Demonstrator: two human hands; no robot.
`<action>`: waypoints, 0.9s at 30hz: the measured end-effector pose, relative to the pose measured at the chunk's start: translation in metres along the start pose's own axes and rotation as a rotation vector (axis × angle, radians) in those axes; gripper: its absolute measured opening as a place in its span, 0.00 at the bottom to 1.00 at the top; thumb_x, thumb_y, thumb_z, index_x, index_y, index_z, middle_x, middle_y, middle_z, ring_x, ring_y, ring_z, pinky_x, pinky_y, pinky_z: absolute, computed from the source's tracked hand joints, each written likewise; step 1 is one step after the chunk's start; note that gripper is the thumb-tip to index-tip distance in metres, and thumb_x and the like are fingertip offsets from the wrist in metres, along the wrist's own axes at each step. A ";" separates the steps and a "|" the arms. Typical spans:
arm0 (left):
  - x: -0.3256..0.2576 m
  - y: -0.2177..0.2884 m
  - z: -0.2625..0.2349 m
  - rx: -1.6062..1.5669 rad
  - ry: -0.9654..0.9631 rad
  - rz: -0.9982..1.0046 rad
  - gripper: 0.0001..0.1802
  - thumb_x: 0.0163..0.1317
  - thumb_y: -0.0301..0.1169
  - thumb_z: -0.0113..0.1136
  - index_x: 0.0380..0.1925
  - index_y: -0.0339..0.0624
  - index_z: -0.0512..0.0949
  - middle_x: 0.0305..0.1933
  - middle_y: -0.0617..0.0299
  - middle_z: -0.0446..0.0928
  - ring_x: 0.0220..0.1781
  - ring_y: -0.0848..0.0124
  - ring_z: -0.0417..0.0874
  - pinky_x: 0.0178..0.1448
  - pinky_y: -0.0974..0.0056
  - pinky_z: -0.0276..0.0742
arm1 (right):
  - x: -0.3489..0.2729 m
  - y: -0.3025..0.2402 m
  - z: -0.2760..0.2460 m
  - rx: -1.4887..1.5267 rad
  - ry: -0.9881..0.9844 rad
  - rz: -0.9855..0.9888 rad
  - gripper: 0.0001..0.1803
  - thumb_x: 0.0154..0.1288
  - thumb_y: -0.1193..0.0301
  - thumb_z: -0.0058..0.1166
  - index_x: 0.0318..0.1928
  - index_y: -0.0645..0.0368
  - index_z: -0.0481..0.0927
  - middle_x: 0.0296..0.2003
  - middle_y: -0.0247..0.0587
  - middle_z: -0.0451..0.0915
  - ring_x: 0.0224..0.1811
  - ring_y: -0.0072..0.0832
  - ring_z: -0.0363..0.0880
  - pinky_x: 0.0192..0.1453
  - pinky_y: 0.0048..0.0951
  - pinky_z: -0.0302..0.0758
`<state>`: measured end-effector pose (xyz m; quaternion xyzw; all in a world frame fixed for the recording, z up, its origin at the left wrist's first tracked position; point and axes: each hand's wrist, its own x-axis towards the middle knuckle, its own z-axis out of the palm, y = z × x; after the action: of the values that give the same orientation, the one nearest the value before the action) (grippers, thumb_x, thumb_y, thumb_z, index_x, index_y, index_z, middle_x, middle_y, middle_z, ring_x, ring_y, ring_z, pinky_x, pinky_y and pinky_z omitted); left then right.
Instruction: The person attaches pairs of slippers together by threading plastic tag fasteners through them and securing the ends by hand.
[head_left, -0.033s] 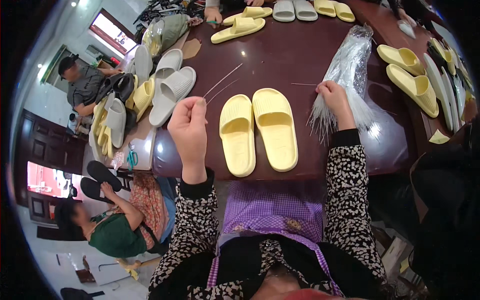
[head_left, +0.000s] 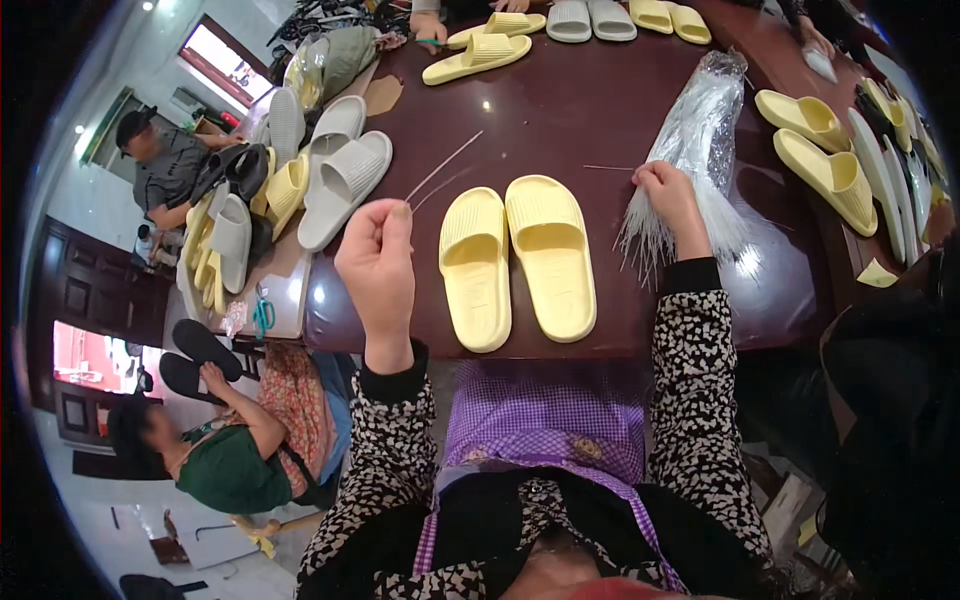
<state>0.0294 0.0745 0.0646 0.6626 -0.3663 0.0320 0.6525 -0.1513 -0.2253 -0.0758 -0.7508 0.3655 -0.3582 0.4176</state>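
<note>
A pair of yellow slide slippers lies side by side on the dark red table, soles down, between my hands. My left hand is closed left of the slippers, raised above the table edge. From its thumb and finger a thin clear plastic strand sticks out up and to the right. To the right of the slippers, my right hand pinches another thin strand, which points left. That hand is over a bundle of clear plastic strands fanning out of a clear plastic bag.
Grey slippers and more slippers crowd the left table, with teal scissors at its edge. Yellow slippers lie at right. Along the far edge are grey slippers and a person's hand. A seated person holds black slippers.
The hand of a person at the far right has shifted slightly with a white thing. My own hands and the yellow slippers stay in place.
</note>
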 end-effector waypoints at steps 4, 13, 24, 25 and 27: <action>-0.026 -0.001 -0.010 0.125 0.032 0.104 0.05 0.64 0.26 0.58 0.33 0.34 0.77 0.22 0.70 0.73 0.22 0.83 0.70 0.26 0.77 0.64 | 0.003 0.006 0.005 0.021 -0.011 0.022 0.12 0.61 0.69 0.52 0.35 0.66 0.82 0.30 0.46 0.83 0.34 0.31 0.82 0.42 0.29 0.75; -0.073 0.005 -0.016 0.388 -0.030 0.301 0.02 0.58 0.21 0.59 0.32 0.35 0.77 0.24 0.56 0.75 0.23 0.67 0.75 0.29 0.65 0.71 | -0.010 -0.017 0.001 0.023 0.035 -0.057 0.09 0.65 0.74 0.49 0.38 0.66 0.81 0.28 0.36 0.82 0.29 0.18 0.77 0.34 0.20 0.72; -0.090 0.000 -0.001 0.420 -0.186 0.497 0.06 0.51 0.19 0.62 0.30 0.35 0.75 0.23 0.55 0.74 0.24 0.57 0.75 0.30 0.59 0.70 | -0.157 -0.172 0.046 -0.004 -0.213 -0.770 0.17 0.52 0.84 0.57 0.45 0.63 0.78 0.28 0.41 0.78 0.30 0.35 0.77 0.33 0.31 0.73; -0.092 -0.001 0.001 0.415 -0.193 0.488 0.06 0.51 0.19 0.62 0.30 0.35 0.75 0.23 0.55 0.74 0.24 0.57 0.75 0.30 0.59 0.70 | -0.159 -0.170 0.051 0.009 -0.193 -0.770 0.14 0.53 0.82 0.57 0.43 0.63 0.78 0.27 0.41 0.77 0.30 0.36 0.76 0.34 0.32 0.73; -0.097 -0.001 0.004 0.354 -0.218 0.448 0.06 0.52 0.20 0.62 0.30 0.36 0.75 0.23 0.55 0.73 0.24 0.57 0.75 0.30 0.58 0.70 | -0.162 -0.165 0.057 0.034 -0.154 -0.770 0.10 0.53 0.80 0.58 0.39 0.62 0.78 0.25 0.43 0.75 0.29 0.37 0.74 0.35 0.35 0.72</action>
<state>-0.0430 0.1139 0.0123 0.6684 -0.5597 0.1671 0.4604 -0.1392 -0.0043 0.0107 -0.8506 0.0185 -0.4373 0.2913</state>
